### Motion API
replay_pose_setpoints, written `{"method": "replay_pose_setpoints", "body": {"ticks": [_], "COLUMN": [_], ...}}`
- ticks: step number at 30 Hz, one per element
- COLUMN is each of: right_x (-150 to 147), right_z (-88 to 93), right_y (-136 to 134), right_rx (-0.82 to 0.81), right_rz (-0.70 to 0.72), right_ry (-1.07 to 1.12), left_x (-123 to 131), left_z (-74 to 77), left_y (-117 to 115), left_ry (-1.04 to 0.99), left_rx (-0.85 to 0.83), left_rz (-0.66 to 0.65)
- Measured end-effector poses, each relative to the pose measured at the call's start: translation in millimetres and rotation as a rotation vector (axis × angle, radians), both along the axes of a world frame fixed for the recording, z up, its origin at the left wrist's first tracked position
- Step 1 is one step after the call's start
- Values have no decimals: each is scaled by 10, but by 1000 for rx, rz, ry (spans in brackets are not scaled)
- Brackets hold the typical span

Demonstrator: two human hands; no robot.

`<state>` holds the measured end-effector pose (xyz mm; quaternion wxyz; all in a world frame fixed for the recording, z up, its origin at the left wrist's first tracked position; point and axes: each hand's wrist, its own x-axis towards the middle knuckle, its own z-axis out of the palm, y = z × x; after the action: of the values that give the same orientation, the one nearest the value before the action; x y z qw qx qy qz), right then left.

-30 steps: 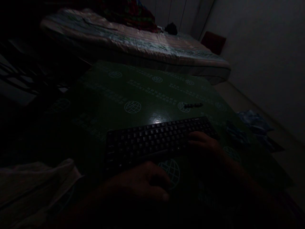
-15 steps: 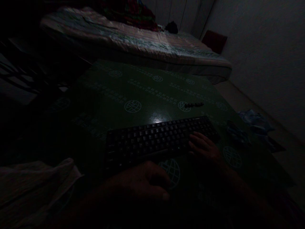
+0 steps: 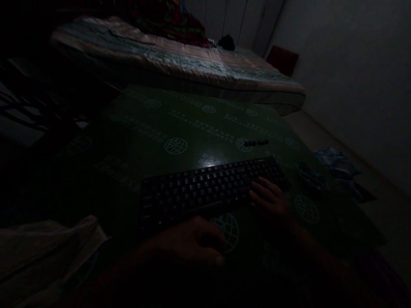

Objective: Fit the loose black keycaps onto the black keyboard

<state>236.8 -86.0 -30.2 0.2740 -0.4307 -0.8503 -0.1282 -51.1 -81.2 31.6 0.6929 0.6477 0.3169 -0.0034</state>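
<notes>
A black computer keyboard lies slightly slanted on a dark green table printed with pale globes and lettering. My right hand rests at the keyboard's right part, fingers stretched out and touching or just over the keys near the number pad. Just in front of the near edge, my left hand is curled, with thumb and forefinger bent toward each other. Its other fingers are hidden, and in the dim light I cannot see whether it holds anything. Beyond the keyboard lies a small dark, lumpy strip.
A pale cloth lies at the near left. Crumpled dark plastic or cloth sits by the table's right edge, with more bluish stuff past it. Behind the table stands a bed with a patterned blanket.
The view has shifted slightly, so the bed and table appear a little lower and further left. Both hands keep nearly the same places by the keyboard.
</notes>
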Motion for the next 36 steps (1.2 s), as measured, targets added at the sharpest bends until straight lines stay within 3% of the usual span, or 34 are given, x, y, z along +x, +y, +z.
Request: {"method": "replay_pose_setpoints", "body": {"ticks": [5,20,25,27,30,33,36], "right_x": [-24,-192,-49,73,262,379,418], "right_z": [15,-39,18,36,38,36,64], "right_y": [-52,-157,-168,-158,-123,-67,7], "right_rx": [14,32,57,80,38,-81,-220], "right_rz": [-99,-207,-246,-287,-371,-472,-528], "right_ry": [29,24,71,113,179,273,384], "left_x": [-1,-3,-24,-25,-37,-88,-160], "left_z": [26,25,36,58,63,-19,-189], "left_y": [-1,15,27,36,49,85,171], "left_ry": [4,-2,-11,-4,-6,-48,-40], "left_rx": [17,48,95,142,372,837,1338], "left_rz": [-10,-33,-16,47,225,412,489]}}
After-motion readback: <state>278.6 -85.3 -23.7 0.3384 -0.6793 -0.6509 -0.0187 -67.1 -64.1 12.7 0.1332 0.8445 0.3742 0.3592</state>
